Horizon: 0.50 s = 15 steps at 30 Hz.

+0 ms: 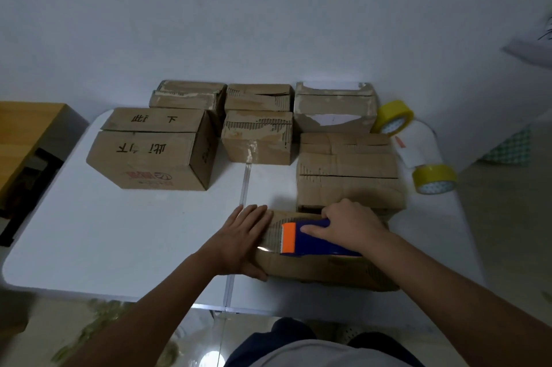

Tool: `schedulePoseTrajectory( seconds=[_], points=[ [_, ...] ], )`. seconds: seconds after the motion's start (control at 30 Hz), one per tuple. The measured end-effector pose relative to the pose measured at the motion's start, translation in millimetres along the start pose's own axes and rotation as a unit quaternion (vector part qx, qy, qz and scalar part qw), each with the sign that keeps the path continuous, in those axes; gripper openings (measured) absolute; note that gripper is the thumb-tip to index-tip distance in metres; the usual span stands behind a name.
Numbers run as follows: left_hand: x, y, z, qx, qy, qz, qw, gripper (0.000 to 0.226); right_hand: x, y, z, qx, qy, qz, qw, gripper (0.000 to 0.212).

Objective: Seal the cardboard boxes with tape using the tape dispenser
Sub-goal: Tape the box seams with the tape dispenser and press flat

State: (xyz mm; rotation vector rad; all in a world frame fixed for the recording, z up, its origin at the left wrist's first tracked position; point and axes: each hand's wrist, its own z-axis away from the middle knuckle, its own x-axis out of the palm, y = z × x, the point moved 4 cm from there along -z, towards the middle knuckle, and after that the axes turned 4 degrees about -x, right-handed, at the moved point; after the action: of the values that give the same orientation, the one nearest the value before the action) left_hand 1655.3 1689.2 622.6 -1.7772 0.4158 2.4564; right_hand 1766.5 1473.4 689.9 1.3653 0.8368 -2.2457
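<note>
Here we go, the tape dispenser (310, 237) is down on the nearest cardboard box (322, 269), at the front edge of the white table (134, 232). Our right hand (348, 224) is wrapped around the blue body, thumb pressed along its side, orange blade end pointing left. Our left hand (243, 242) lies flat, fingers spread, over the box's left end, just beside that blade. To do this well we keep the left palm pinning the flaps shut, hold the dispenser low, and tilt the serrated edge down for a clean cut. A glossy strip shows just left of the blade, probably tape already laid, though the light is too dim to be sure. The box sits directly under both hands, the dispenser across its top. Behind wait six more boxes, and two yellow tape rolls (434, 180) at the right edge
</note>
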Motion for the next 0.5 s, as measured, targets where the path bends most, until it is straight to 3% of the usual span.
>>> schedulePoseTrajectory(
  seconds=[0.3, 0.5],
  points=[
    [-3.2, -28.3, 6.4, -0.009, -0.041, 0.035, 0.999, 0.128, 5.2, -25.2, -6.4, 0.008, 0.011, -0.011, 1.000, 0.053],
    [0.3, -30.3, 4.9, -0.012, -0.030, 0.054, 0.998, 0.129, -2.3, 26.6, 18.4, 0.071, -0.025, -0.034, 0.997, 0.061]
  ],
)
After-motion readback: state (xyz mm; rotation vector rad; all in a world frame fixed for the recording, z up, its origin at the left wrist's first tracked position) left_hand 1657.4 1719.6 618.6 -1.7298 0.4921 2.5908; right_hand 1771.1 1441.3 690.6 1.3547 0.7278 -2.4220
